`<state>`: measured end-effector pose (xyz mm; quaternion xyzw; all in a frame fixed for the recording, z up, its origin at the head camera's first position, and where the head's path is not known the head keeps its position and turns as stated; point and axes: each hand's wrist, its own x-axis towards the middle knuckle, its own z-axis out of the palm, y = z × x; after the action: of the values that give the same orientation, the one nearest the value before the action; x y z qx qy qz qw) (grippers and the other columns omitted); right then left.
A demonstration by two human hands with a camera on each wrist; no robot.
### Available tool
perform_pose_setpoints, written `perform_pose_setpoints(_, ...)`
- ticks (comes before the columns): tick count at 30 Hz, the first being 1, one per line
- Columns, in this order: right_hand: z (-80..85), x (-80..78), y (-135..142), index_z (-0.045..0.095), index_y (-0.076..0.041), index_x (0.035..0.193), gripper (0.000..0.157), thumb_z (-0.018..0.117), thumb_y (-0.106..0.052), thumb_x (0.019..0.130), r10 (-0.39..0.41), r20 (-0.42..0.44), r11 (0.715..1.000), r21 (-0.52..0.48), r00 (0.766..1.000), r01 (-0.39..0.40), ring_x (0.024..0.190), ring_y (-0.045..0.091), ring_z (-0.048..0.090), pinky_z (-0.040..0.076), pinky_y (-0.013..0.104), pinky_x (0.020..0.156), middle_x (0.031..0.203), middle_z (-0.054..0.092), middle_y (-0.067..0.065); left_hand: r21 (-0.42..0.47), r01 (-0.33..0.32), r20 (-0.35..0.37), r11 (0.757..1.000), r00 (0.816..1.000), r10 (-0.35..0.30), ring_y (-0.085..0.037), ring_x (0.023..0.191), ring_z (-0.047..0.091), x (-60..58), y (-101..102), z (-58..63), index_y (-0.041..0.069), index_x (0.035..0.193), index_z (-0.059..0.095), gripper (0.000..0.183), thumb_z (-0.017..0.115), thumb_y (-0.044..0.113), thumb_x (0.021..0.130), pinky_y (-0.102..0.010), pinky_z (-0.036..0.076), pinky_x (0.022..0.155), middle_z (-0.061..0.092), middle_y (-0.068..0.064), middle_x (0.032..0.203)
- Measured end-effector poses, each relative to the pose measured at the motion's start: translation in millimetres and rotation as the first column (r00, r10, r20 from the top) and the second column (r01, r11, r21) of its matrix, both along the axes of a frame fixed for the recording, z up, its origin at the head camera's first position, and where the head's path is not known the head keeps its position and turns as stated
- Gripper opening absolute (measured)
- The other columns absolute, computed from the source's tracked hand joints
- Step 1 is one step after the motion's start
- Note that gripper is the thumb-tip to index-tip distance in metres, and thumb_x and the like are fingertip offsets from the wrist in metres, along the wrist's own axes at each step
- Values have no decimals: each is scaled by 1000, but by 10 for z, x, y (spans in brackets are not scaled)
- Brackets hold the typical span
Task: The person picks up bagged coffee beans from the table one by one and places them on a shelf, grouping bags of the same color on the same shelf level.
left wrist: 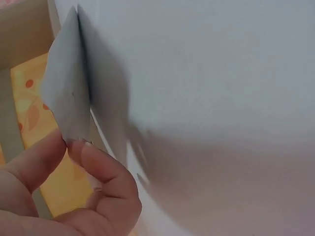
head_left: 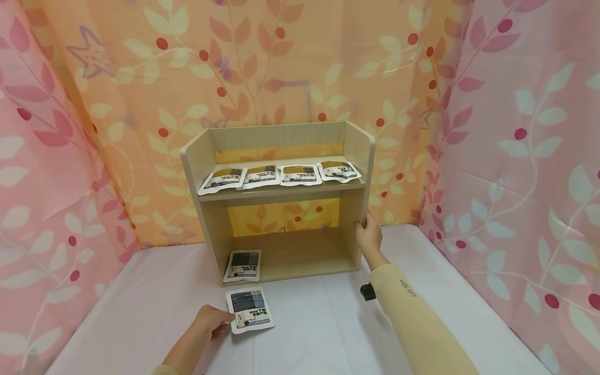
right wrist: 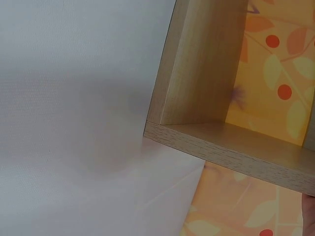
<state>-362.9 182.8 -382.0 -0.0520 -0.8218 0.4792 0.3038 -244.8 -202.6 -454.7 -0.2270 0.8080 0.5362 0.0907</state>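
My left hand pinches the left edge of a white packet with a dark printed label, just above the table in front of the shelf. In the left wrist view, thumb and fingers hold the packet by its edge, its plain back showing. My right hand grips the right side panel of the light wooden shelf; only a sliver of it shows in the right wrist view. A similar packet lies at the left end of the lower shelf board.
Several packets lie in a row along the upper board. The shelf stands on a white-covered table. Patterned curtains hang behind and on both sides. A black clip-like item sits at my right wrist.
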Motion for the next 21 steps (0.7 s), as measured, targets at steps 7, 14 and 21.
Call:
perform_pose_setpoints(7, -1, -3, 11, 58, 0, 126, 35, 59, -7, 91, -4, 2, 1000, 3, 1000, 4, 109, 45, 57, 39, 59, 93, 116, 64, 26, 92, 14, -50, 996, 999, -10, -12, 52, 51, 45, 45, 77, -17, 104, 54, 27, 64, -3, 83, -22, 48, 51, 53, -4, 64)
perform_pose_setpoints(14, -3, -2, 7, 57, 0, 128, 37, 60, -7, 91, -7, 9, 1000, 8, 1000, 6, 110, 46, 56, 39, 59, 93, 116, 63, 26, 194, 19, -63, 981, 998, -7, -15, 58, 58, 52, 90, 88, -18, 119, 47, 36, 58, -3, 89, -24, 52, 56, 64, -7, 75)
perform_pose_setpoints(21, -3, -10, 11, 58, 0, 125, 34, 60, -8, 92, -11, 23, 1000, 10, 1000, 11, 108, 47, 55, 38, 59, 92, 114, 64, 26, 256, 46, -99, 966, 995, -21, -16, 59, 63, 81, 135, 114, -21, 126, 42, 42, 54, -4, 90, -22, 51, 53, 68, -11, 79)
